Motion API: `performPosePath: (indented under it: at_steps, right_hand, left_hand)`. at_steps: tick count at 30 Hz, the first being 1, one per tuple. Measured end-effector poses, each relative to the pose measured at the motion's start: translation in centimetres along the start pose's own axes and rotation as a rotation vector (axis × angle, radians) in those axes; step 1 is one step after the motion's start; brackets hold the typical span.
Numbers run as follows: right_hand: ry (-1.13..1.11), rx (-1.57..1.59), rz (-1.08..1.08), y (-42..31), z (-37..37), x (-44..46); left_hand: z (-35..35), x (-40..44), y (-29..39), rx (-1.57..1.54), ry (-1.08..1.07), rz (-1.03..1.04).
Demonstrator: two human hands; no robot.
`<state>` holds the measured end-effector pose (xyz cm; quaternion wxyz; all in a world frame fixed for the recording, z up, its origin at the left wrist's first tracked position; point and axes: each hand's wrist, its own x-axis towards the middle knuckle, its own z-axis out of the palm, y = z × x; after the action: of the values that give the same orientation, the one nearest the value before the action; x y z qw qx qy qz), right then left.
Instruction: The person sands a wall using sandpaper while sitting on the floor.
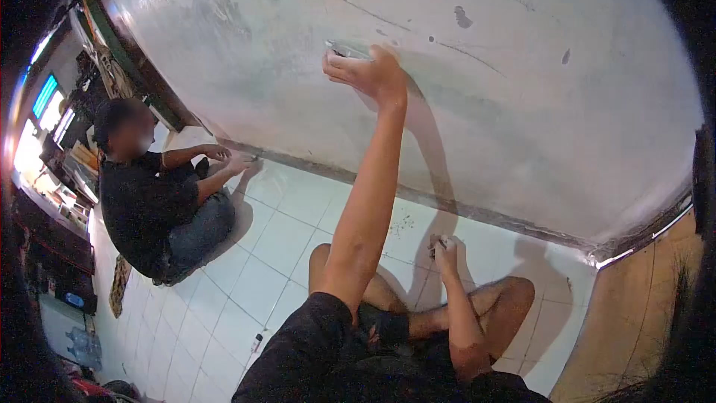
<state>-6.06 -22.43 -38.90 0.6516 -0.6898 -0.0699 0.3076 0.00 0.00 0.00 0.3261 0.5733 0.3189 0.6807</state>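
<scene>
My left hand (373,75) is raised to the scuffed, pale wall (514,82), fingers wrapped round a thin flat scraper (347,49). The scraper's light edge lies at the wall; most of it is hidden by the hand. Low down, my right hand (445,252) is closed just above the tiled floor, in front of my crossed legs. Something small and dark grey shows at its fingertips, too unclear to name. Scratches and several dark chipped patches mark the wall around and above my left hand.
Another person (160,194) sits on the floor to the left, hands near the wall's foot. Dark crumbs (403,224) lie on the tiles by the wall. A small bottle (257,342) lies on the floor. A brown panel (634,313) stands at the right.
</scene>
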Motion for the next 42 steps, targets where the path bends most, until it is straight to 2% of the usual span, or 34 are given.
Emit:
performPosePath:
  at_steps: [2,5,8,11,12,14,15,16,18,19,21,22,24,25,26,29,30,32,34,36,38,39,42]
  right_hand:
    - [0.038,-0.054,-0.067,1.4,-0.1,0.4]
    - [0.055,-0.065,-0.253,3.2,-0.6,1.2]
    - [0.029,-0.144,-0.287,3.3,0.2,1.1]
    - [0.038,-0.097,-0.124,1.6,-0.1,-0.4]
    - [0.084,-0.275,-0.295,7.1,-0.7,3.4]
    - [0.093,-0.235,-0.262,2.9,-0.9,0.1]
    - [0.095,-0.214,-0.245,0.9,-0.7,-1.3]
    - [0.102,-0.336,-0.288,4.3,-1.1,1.0]
    - [0.104,-0.371,-0.311,3.8,-0.9,0.3]
    - [0.107,-0.390,-0.328,3.3,-0.7,0.3]
    - [0.060,-0.337,-0.174,3.8,0.2,0.3]
    - [0.037,-0.314,-0.108,3.9,0.4,1.0]
    - [0.021,-0.333,-0.179,0.9,0.8,-1.0]
    - [0.011,-0.336,-0.210,-0.4,1.3,-2.2]
    - [-0.041,-0.511,-0.313,-0.5,1.1,-2.3]
    - [0.057,-0.577,-0.500,5.7,0.3,-0.2]
    - [-0.032,-0.541,-0.381,2.0,0.1,-1.9]
    - [-0.024,-0.477,-0.320,-0.5,-0.1,-2.9]
    - [-0.015,-0.425,-0.279,-1.8,0.1,-2.9]
    - [-0.015,-0.396,-0.246,-2.4,0.2,-3.1]
    - [0.086,-0.468,-0.359,3.5,0.9,-0.3]
    - [0.139,-0.505,-0.421,5.5,1.0,1.0]
    - [-0.007,-0.583,-0.301,-0.3,1.5,-2.7]
  left_hand:
    - [-0.3,-0.5,0.3,-0.160,0.042,0.008]
    - [1.2,-2.3,-2.2,-0.235,0.094,0.205]
    - [-0.6,-6.6,-2.6,-0.052,-0.109,0.470]
    - [-1.2,-7.0,-4.1,-0.230,-0.220,0.383]
    - [-1.2,-4.9,-4.2,-0.023,-0.150,0.580]
    - [-0.8,-0.3,-3.4,-0.367,-0.135,0.456]
    - [-0.9,3.0,-2.9,-0.201,-0.058,0.513]
    - [-1.1,5.9,-2.3,-0.034,0.015,0.567]
    - [-0.7,9.4,-0.7,-0.065,0.088,0.604]
    - [-0.5,9.2,-0.4,-0.126,0.047,0.533]
    - [-1.2,7.6,-0.3,-0.234,-0.028,0.387]
    - [-1.2,5.2,-0.4,-0.234,-0.103,0.427]
    - [-1.2,-0.8,-3.0,-0.048,-0.236,0.560]
    - [-1.8,-3.0,-3.6,-0.048,-0.261,0.692]
    - [-2.4,-3.7,-4.4,-0.098,-0.341,0.640]
    - [-2.1,1.2,-3.4,0.014,-0.151,0.733]
    - [-2.4,3.6,-1.2,0.001,-0.119,0.714]
    - [-1.8,9.9,0.6,0.013,-0.037,0.766]
    - [-2.6,14.1,3.7,-0.094,-0.174,0.559]
    - [-1.8,14.0,3.2,-0.033,-0.073,0.672]
    - [-1.3,11.5,1.3,0.054,0.014,0.811]
    - [-2.1,7.5,0.9,-0.023,-0.060,0.746]
    - [-3.4,-1.4,-4.2,0.019,-0.185,0.704]
